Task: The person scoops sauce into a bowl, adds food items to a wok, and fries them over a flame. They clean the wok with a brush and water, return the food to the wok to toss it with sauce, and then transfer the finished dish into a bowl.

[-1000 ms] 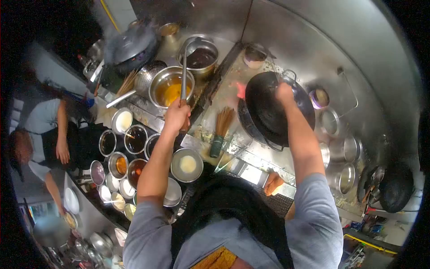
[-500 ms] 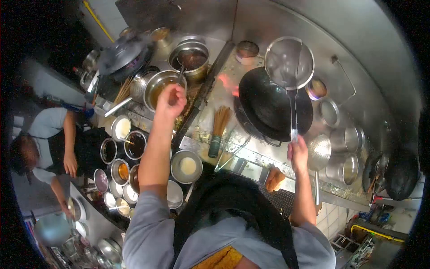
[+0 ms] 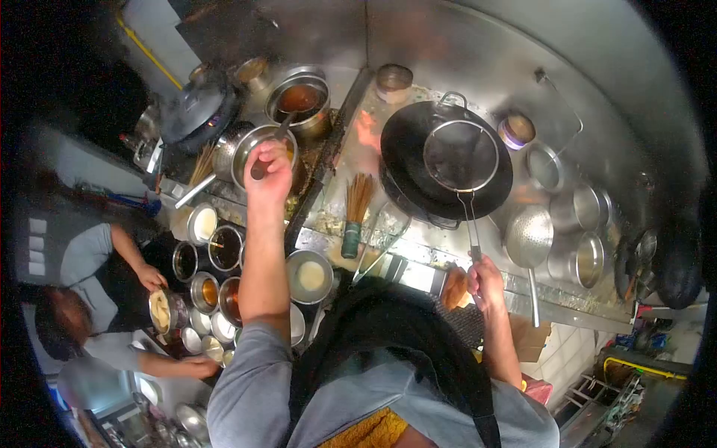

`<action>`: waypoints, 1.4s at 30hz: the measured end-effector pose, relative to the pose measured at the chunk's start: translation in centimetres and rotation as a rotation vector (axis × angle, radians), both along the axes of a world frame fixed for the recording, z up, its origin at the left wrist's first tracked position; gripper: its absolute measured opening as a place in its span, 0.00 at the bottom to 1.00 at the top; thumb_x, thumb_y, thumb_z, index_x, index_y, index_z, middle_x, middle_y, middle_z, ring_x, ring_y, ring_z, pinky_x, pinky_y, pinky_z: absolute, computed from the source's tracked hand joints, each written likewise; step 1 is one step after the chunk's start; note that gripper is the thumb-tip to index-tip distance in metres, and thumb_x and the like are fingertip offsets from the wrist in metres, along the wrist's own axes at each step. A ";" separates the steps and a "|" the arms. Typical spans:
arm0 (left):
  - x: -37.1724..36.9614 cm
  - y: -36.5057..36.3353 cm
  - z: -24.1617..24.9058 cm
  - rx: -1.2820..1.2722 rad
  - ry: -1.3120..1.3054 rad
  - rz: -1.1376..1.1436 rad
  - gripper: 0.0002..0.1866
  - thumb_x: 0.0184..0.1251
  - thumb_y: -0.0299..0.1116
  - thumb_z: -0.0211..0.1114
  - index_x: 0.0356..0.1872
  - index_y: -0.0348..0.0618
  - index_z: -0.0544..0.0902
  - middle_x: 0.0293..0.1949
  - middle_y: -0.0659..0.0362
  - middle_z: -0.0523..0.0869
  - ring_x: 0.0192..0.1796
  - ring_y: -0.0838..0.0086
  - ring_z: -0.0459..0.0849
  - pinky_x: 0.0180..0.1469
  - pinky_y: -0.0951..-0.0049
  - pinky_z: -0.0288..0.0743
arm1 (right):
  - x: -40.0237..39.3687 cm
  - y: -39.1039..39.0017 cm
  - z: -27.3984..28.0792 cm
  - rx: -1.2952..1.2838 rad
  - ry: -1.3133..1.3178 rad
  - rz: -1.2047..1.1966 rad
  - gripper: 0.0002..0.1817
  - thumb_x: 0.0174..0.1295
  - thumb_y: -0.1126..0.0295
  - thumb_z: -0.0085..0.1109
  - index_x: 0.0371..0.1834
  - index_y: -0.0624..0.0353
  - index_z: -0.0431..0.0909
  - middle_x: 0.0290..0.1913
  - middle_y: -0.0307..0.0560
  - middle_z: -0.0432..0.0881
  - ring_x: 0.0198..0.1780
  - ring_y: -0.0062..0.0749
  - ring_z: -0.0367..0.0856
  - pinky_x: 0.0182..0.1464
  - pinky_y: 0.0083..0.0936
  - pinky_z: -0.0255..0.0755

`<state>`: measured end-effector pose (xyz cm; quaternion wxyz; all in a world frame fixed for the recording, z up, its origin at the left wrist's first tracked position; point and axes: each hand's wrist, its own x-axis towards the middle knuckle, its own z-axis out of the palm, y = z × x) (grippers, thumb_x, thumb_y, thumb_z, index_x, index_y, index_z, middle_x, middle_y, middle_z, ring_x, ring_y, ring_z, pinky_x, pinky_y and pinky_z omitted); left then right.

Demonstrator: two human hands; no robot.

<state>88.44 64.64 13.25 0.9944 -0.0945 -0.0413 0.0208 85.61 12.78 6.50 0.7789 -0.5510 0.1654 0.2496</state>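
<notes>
My left hand (image 3: 269, 168) is closed around the handle of a ladle (image 3: 284, 125), whose bowl sits in a metal pot (image 3: 326, 112) of reddish-brown liquid. Below that handle stands a second metal pot (image 3: 240, 160), partly hidden by my hand. In my right hand (image 3: 487, 282) is the handle of a round mesh strainer (image 3: 461, 187), its hoop held over the black wok (image 3: 403, 145). A bamboo brush (image 3: 358, 198) with a green-wrapped grip lies left of the wok. Right of the strainer rests a perforated skimmer (image 3: 529, 235).
Several sauce bowls (image 3: 225, 249) crowd the counter at left. A co-worker (image 3: 93, 261) holds a bowl (image 3: 159, 310) there. Metal pots (image 3: 588, 260) stand at right. Flame (image 3: 367, 131) shows left of the wok, and a lidded wok (image 3: 196, 112) sits at the far left.
The strainer has come down and left over the wok. My left hand now grips the ladle, its bowl filled with reddish liquid. The co-worker has shifted and holds a bowl.
</notes>
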 end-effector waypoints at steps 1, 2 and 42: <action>-0.5 -0.6 0.8 0.007 0.002 -0.004 0.09 0.67 0.27 0.56 0.42 0.32 0.72 0.35 0.61 0.76 0.32 0.75 0.77 0.30 0.74 0.68 | 0.2 0.2 0.2 0.030 0.021 0.015 0.13 0.68 0.75 0.44 0.54 0.62 0.71 0.23 0.36 0.70 0.16 0.18 0.63 0.14 0.16 0.56; -1.0 -1.2 1.6 0.022 0.009 -0.036 0.12 0.68 0.28 0.55 0.46 0.29 0.71 0.34 0.61 0.76 0.31 0.76 0.76 0.29 0.74 0.67 | 0.5 0.2 -0.1 0.037 0.023 0.010 0.13 0.68 0.75 0.44 0.54 0.62 0.71 0.23 0.36 0.70 0.16 0.18 0.63 0.14 0.16 0.56; 3.1 -68.1 -6.7 2.101 -0.472 -0.471 0.38 0.62 0.18 0.57 0.75 0.58 0.63 0.52 0.47 0.85 0.45 0.66 0.84 0.50 0.64 0.78 | 3.1 -12.8 -9.7 0.375 0.062 0.117 0.11 0.70 0.69 0.50 0.53 0.57 0.72 0.28 0.38 0.79 0.22 0.26 0.74 0.24 0.24 0.69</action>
